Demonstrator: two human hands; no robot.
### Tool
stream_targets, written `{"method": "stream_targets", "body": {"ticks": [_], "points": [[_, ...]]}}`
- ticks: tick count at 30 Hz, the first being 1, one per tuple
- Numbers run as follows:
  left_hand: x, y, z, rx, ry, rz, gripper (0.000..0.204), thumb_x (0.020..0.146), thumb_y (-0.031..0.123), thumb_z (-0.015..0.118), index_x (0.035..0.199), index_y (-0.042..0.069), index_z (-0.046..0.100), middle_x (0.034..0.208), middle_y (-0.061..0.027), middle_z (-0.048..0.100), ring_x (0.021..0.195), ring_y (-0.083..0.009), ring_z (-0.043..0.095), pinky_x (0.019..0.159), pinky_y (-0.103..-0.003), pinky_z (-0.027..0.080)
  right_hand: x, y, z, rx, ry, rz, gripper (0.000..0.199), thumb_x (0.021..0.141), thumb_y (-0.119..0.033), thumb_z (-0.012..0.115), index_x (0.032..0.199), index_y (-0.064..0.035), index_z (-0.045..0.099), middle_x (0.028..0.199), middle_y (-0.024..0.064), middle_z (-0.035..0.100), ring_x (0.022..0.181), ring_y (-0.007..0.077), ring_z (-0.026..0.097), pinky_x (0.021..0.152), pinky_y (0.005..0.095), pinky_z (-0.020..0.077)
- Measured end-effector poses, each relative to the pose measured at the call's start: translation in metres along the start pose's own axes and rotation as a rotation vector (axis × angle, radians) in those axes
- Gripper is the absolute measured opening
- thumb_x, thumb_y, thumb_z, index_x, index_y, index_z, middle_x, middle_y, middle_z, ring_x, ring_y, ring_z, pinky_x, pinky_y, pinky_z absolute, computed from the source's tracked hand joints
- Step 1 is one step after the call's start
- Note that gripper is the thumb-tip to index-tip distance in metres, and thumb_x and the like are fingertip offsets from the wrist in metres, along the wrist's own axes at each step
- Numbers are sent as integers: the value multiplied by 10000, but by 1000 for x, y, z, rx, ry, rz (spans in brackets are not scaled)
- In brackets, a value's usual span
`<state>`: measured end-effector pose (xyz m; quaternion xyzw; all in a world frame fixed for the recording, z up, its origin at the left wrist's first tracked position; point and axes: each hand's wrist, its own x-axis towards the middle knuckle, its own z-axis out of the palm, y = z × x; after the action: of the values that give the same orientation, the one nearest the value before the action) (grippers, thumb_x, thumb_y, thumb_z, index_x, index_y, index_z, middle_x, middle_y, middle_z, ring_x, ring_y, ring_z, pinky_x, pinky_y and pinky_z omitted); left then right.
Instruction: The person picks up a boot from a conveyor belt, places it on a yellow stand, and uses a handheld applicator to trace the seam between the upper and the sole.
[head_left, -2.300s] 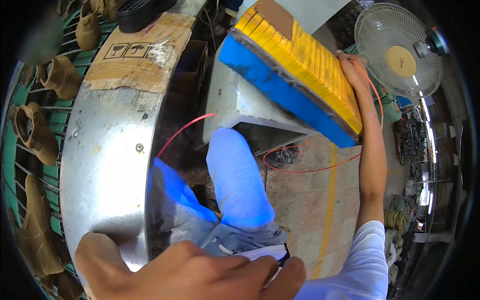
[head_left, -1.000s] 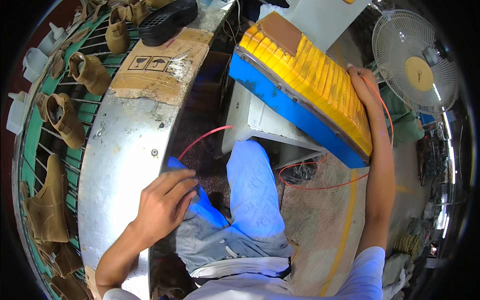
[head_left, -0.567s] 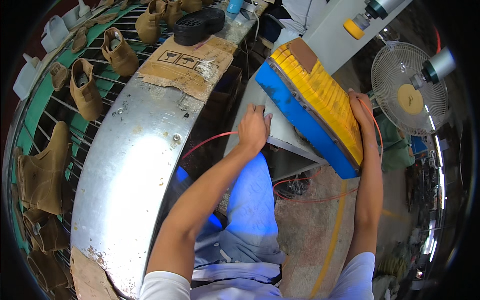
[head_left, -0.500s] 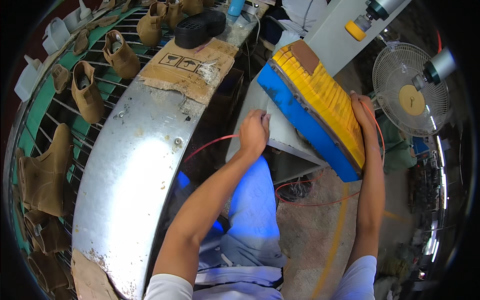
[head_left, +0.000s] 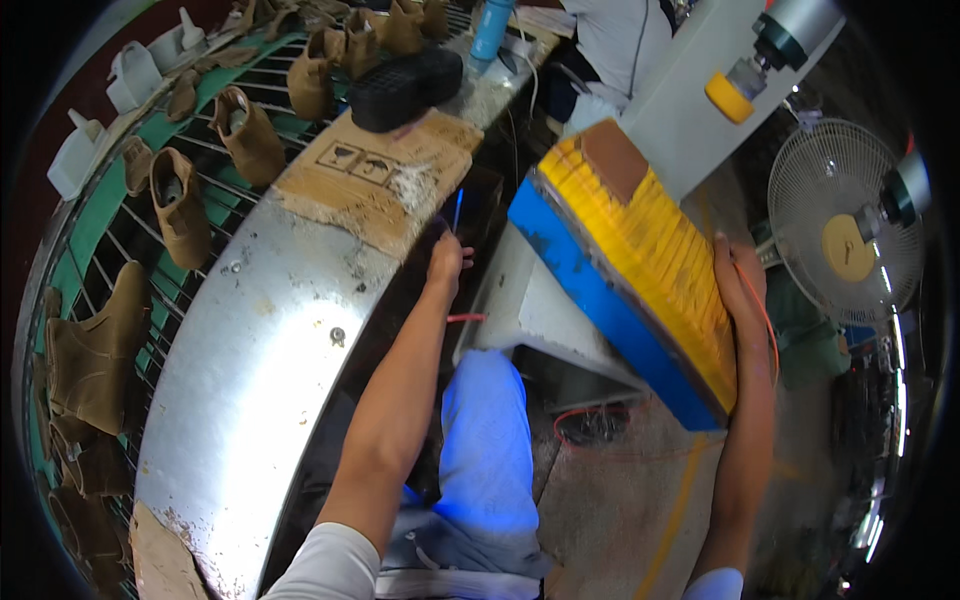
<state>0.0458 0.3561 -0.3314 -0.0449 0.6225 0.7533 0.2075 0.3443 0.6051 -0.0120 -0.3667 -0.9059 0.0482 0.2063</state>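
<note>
Two hands, two very different jobs right now. My right hand (head_left: 738,285) is wrapped over the top edge of the yellow pad (head_left: 650,260), a thick ribbed slab with a blue base (head_left: 590,300) and a brown patch at its upper end, and it holds the slab tilted, leaning against the pale grey machine body (head_left: 540,320) behind it. I read that grip as steadying: fingers over the upper edge keep the slab from sliding off the slope. An orange cord (head_left: 768,320) runs along my right wrist, close to the pad's edge.

My left hand (head_left: 445,262) is stretched out well ahead, up in the dark gap between the curved metal worktop (head_left: 260,340) and the machine. The fingers are pinched together around something thin and blue (head_left: 457,210) that pokes upward; I cannot tell just what it is. A short red wire (head_left: 466,318) shows just below the wrist.

On the worktop lies a cardboard sheet (head_left: 370,190) with a black shoe sole (head_left: 405,88) resting on its far end, likely kept there within easy reach. Beyond it a green wire rack (head_left: 120,200) carries tan suede boots (head_left: 180,205) standing upright on posts, spaced apart. A fan (head_left: 845,235) stands off to my right, and my blue-trousered knee (head_left: 485,440) sits below, between both arms.
</note>
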Motion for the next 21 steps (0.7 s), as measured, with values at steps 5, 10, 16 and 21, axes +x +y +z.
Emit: {"method": "stream_targets", "body": {"ticks": [5,10,16,21], "points": [[-147,57,61,325,-156,381,550,1082,383,512,1431,-42,496,1342,-269,623,1241,-334,625,1062,-395,465,-19,36,-19,3,-45,157,538,1030,-441,509,884,48,679,817,287,635,772,414,651,739,469,470],[-326,115,-83,461,-70,777,335,965,37,606,1295,-20,620,1227,-184,634,855,-186,648,770,-301,534,1,-8,-4,100,-136,23,514,1059,-395,505,932,84,639,747,243,598,723,219,588,738,414,459],[-349,176,-215,1000,213,1089,345,888,-53,638,1231,-40,600,1090,-168,625,769,-206,564,650,-297,472,14,76,16,292,-124,-71,537,1087,-380,480,882,106,581,726,199,571,733,190,511,738,414,442],[-363,199,-324,930,774,963,301,981,44,633,1278,12,603,1134,-84,602,924,-143,579,814,-287,480,17,66,12,247,-118,-177,532,1103,-360,455,803,77,506,651,146,445,657,185,393,646,429,346]]}}
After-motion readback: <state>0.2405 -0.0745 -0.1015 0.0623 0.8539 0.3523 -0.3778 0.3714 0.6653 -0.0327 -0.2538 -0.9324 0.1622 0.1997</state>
